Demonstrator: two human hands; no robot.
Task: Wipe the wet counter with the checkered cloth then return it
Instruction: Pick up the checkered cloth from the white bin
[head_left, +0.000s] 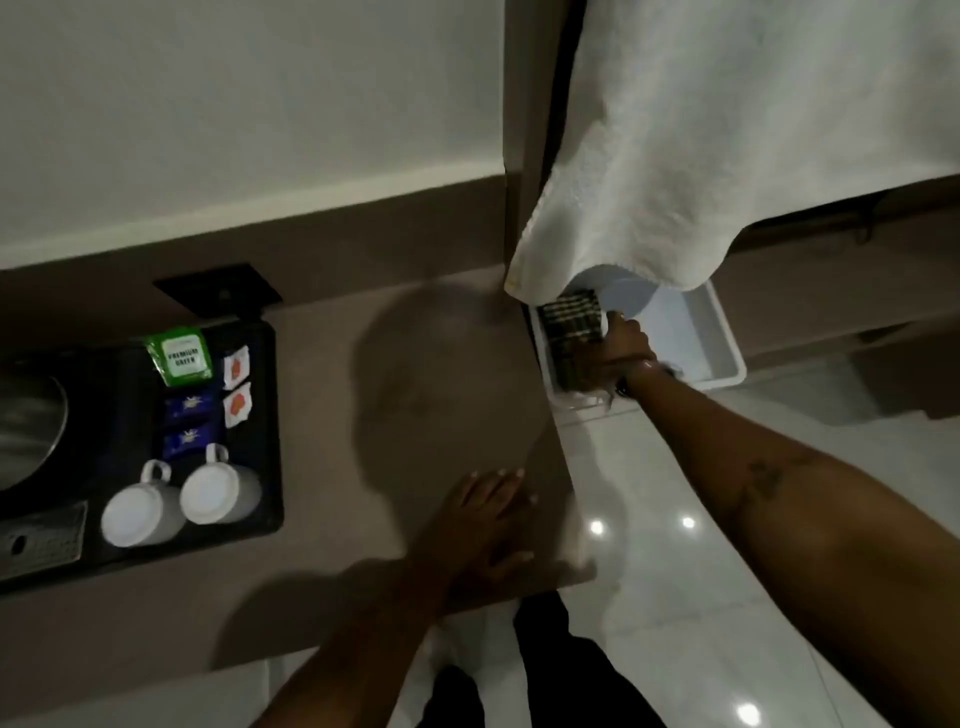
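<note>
The checkered cloth (570, 332) lies folded at the left end of a white plastic bin (724, 343) on the floor, right of the counter. My right hand (618, 358) reaches down into the bin and rests on the cloth, fingers closing around it. My left hand (480, 525) lies flat, fingers spread, on the brown counter (415, 364) near its right front corner. The counter surface is dim, and I cannot tell wet patches from shadow.
A black tray (270, 415) on the counter's left holds two white mugs (182, 501), tea and sugar sachets and a kettle base. A white towel (701, 156) hangs over the bin, hiding its far part. Glossy white floor tiles (675, 571) lie to the right.
</note>
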